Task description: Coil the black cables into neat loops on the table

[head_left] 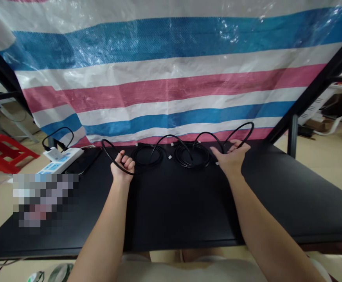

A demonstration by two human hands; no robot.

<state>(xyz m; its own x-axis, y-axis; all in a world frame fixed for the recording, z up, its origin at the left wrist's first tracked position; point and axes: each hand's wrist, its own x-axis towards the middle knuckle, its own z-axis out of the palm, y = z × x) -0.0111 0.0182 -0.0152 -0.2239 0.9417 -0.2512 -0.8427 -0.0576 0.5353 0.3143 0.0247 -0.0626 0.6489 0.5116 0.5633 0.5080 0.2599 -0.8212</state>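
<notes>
My left hand (123, 167) is curled closed around a black cable (170, 136), one loop of which arcs up behind the fingers. On the right, my right hand (232, 156) grips another part of black cable, with a loop rising above it; its thumb points to the left. Wavy arcs of cable run between the two hands. Two coiled black cables lie on the table beneath these arcs, a left coil (148, 163) and a larger right coil (192, 166). A small light-coloured connector (170, 157) shows between the coils.
The black table (182, 211) has a striped plastic sheet (171, 86) hanging behind it. At the left stand a white power strip (61, 160) with a plugged-in charger and a dark phone (85, 162). A blurred patch covers the near left. A red stool (6, 150) is beyond.
</notes>
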